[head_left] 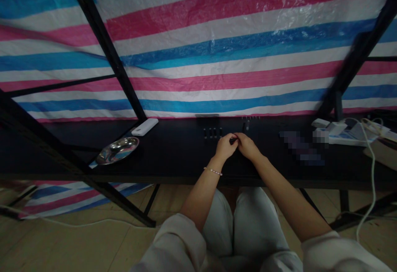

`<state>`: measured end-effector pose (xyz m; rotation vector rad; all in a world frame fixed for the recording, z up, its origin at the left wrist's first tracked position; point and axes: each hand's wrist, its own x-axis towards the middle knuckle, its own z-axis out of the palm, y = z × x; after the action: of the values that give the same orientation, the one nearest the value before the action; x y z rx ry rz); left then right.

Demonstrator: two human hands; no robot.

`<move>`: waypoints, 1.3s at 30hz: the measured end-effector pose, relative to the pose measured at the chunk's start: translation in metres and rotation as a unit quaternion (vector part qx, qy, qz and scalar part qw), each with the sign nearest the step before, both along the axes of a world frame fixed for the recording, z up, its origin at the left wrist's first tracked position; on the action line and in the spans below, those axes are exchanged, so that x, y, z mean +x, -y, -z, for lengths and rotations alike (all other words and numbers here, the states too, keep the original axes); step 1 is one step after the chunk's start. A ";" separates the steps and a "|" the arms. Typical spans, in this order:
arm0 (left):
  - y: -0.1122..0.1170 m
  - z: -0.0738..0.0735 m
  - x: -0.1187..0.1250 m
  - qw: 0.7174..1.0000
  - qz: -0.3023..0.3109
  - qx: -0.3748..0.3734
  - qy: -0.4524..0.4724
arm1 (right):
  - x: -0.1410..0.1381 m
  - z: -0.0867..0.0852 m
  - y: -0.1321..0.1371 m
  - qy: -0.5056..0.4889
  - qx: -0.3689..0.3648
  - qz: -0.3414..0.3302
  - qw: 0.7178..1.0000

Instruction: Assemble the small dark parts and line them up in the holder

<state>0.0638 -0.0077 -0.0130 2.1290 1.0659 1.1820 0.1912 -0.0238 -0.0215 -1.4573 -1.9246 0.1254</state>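
Note:
My left hand point(226, 147) and my right hand point(247, 146) meet above the black tabletop point(173, 160), their fingertips pinching a small dark piece point(233, 140) between them. Most of that piece is hidden by my fingers. Just left of my hands, a short row of small black upright pieces point(212, 133) stands on the table. Further back and to the right of them are more small dark pieces point(247, 125). A beaded bracelet point(213, 171) circles my left wrist.
A steel dish point(118, 150) and a white power bank point(144, 127) lie at the left. A pixelated patch point(300, 148) hides part of the table. Papers point(350, 135) and white cables point(370, 168) lie at the right. Black metal frame bars point(105, 44) cross the view before a striped tarpaulin point(217, 77).

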 end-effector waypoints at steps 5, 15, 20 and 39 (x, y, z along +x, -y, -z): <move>-0.003 0.003 0.000 1.000 0.005 0.002 -0.021 | -0.002 0.006 -0.001 -0.038 0.056 -0.071 0.995; -0.001 -0.003 -0.001 0.999 -0.028 0.017 -0.024 | -0.007 0.005 -0.002 -0.078 0.092 -0.138 0.983; 0.000 -0.005 -0.003 0.994 -0.097 0.019 -0.042 | -0.005 -0.008 0.005 -0.084 0.119 -0.072 0.987; 0.004 -0.005 -0.006 0.962 -0.103 -0.081 -0.238 | -0.001 -0.009 -0.004 -0.022 -0.053 -0.028 0.998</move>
<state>0.0573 -0.0114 -0.0084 2.2674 1.5653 0.6407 0.1905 -0.0200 -0.0127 -1.4571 -1.9490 0.2866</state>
